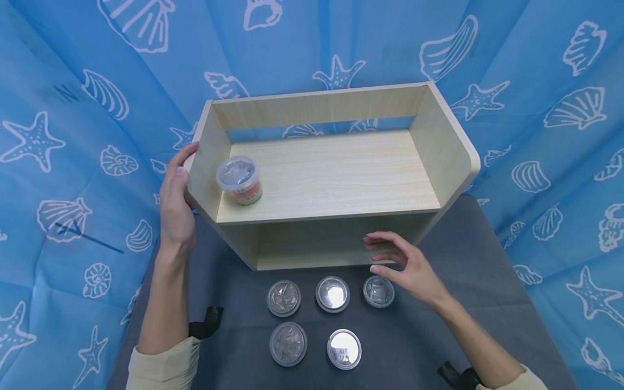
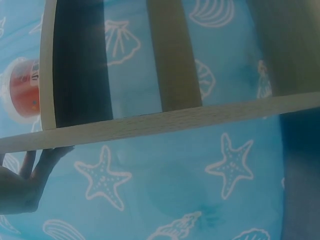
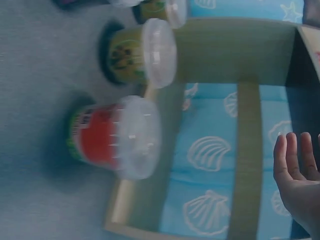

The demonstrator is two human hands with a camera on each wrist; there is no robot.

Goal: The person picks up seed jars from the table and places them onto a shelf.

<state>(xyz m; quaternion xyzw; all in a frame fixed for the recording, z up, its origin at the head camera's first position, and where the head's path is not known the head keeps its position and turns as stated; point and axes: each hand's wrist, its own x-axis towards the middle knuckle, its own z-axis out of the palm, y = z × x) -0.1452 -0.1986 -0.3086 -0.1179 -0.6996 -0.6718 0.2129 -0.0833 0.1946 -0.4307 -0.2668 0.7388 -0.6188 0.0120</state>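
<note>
nearest me, two front tubs (image 1: 344, 349) stand on the grey table (image 1: 234, 346), three back tubs (image 1: 333, 294) in a row beyond. my right hand (image 1: 413, 271) hovers by the row's right end, thumb and fingers apart. my left hand (image 1: 176, 211) presses the left side of the shelf (image 1: 336, 173), fingers extended. a sixth tub (image 1: 239, 179) sits on its upper board, at left; behind hangs a blue curtain (image 1: 517, 130).

The right hand (image 3: 300, 187), partly cut off at the right border, extends its fingers toward the top of the view, in front of the wooden shelf (image 3: 225, 55). Behind the shelf's slat (image 3: 247, 175) hangs a blue curtain (image 3: 207, 172) with white shells. At left, a red tub (image 3: 117, 137) and a yellow-green tub (image 3: 136, 55), both with clear lids, stand on grey cloth (image 3: 35, 150).
</note>
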